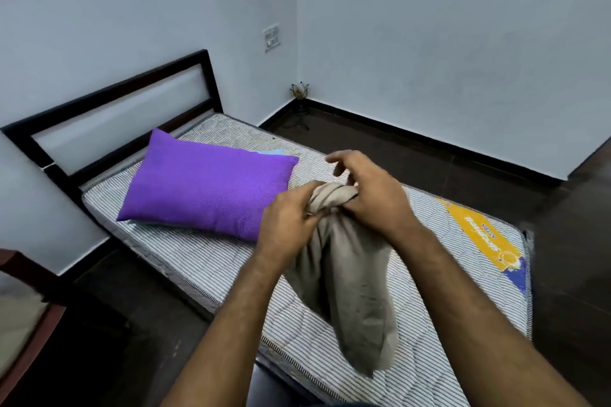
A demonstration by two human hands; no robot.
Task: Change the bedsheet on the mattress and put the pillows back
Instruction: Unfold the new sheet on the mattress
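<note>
Fingers (299, 208) of both hands clutch the bunched beige bedsheet (350, 281) above the bare mattress (211, 258) near a purple pillow (205, 182).

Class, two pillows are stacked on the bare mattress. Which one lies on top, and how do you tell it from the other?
The purple pillow lies on top, fully in view. The light blue pillow is beneath it, showing only as slivers at its edges.
</note>
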